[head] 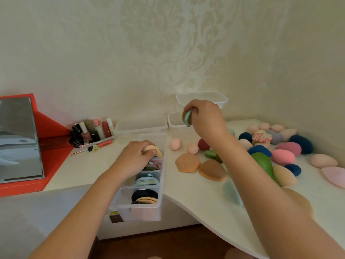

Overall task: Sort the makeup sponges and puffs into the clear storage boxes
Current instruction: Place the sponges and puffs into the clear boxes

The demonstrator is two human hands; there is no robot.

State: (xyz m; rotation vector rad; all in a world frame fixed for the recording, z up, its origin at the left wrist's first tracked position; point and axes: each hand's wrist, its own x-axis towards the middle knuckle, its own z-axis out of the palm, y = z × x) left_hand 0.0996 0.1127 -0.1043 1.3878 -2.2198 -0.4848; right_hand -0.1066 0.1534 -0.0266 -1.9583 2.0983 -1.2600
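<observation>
At the far left a red box (54, 135) with a mirror (18, 141) stands on the white table (196, 195), and beside it is a cluster of small bottles (93, 132). Next comes a long clear box (141, 210) split into compartments, its near end hanging over the table edge. The nearest compartment holds dark and beige puffs, the next pale blue ones, and the next pink and green ones. The left hand (136, 156) hovers over the far compartment, its fingers curled round a beige puff (156, 151) that sits at the rim there.

Behind lie a flat clear lid (141, 126) and two more clear boxes, a small one (174, 121) and a larger one (202, 98) behind it by the wall. The right hand (205, 118) is raised just in front of the small box; its fingers, pressed together, pinch a thin stack of puffs (187, 117) — pale blue and brown — held on edge.

Below it two flat orange-brown puffs (187, 163) lie side by side, touching. To the right the loose sponges (285, 150) spread towards the corner — pink, navy, green and beige, mostly egg-shaped, many of them touching.
</observation>
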